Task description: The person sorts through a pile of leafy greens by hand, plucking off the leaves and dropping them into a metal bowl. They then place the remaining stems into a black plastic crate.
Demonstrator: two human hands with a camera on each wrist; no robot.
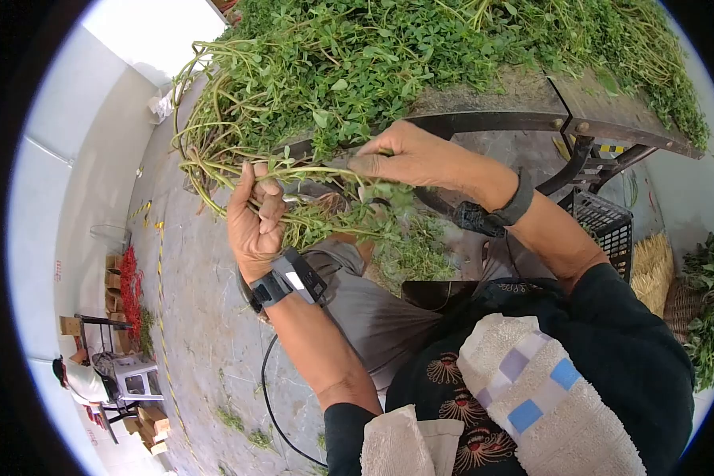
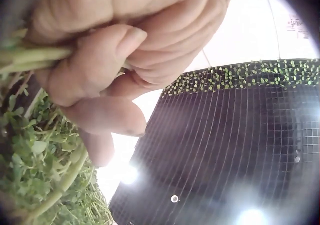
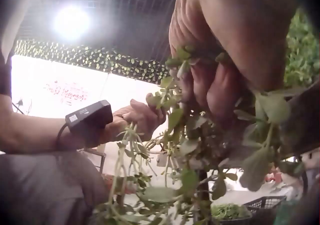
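My left hand [image 1: 254, 214] pinches a few long green stems [image 1: 313, 170] between thumb and curled fingers. In the left wrist view the stems [image 2: 35, 57] run in between thumb and fingers. My right hand [image 1: 408, 155] grips the same stretch of stems further right, its fingers curled in toward the palm. Small rounded, fleshy leaves [image 3: 190, 145] hang below it in the right wrist view. More leafy stems [image 1: 341, 226] dangle beneath both hands, over the lap. Just beyond is a large heap of the same leafy plants [image 1: 357, 79], with long stems trailing off its left side.
The heap lies on a worn tabletop [image 1: 484, 99] with a dark metal frame. A black plastic crate [image 1: 603, 226] stands at the right, near a straw bundle [image 1: 650, 270]. Loose greens [image 1: 416, 258] lie on the floor. Another person [image 1: 87, 381] sits far left.
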